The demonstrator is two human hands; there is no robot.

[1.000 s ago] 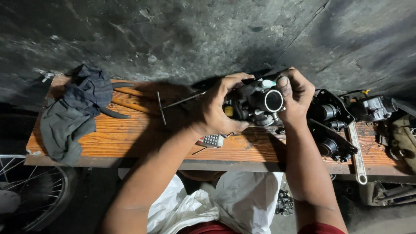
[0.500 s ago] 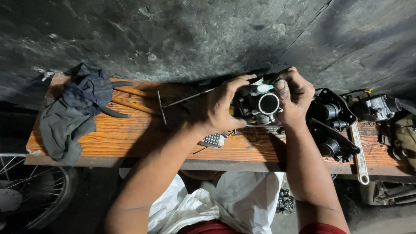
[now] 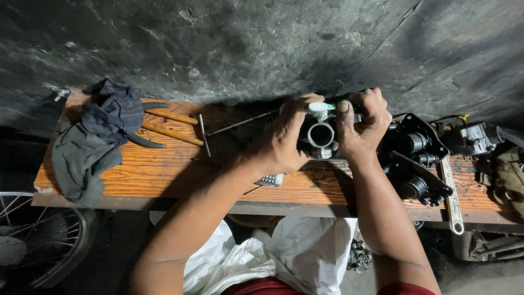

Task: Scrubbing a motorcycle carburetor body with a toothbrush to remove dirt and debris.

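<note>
Here, over a worn wooden bench (image 3: 164,175), a person grips a small metal engine part (image 3: 321,135) with both bare hands, its round open bore facing up at the camera. The left hand (image 3: 284,143) wraps tight around the part's left side, fingers curled over the far edge; the right hand (image 3: 363,124) clamps the right side, thumb laid along the rim of the bore. A pale blue-white cap (image 3: 321,107) shows at the top of the part, between the two hands. Just right of the grip lies a cluster of black engine pieces (image 3: 417,158), and below those a long flat wrench (image 3: 452,196) rests near the bench's front edge. Beneath the left wrist sits a small grey ridged piece (image 3: 271,180). Left of the grip, a thin T-shaped metal rod (image 3: 203,134) lies on the boards, with two wooden-handled tools (image 3: 172,124) beyond it and a dark crumpled rag (image 3: 95,139) well apart at the bench's left end. A spoked wheel (image 3: 38,240) shows below the rag, off the bench. White cloth (image 3: 273,251) lies across the person's lap, under the forearms.
</note>
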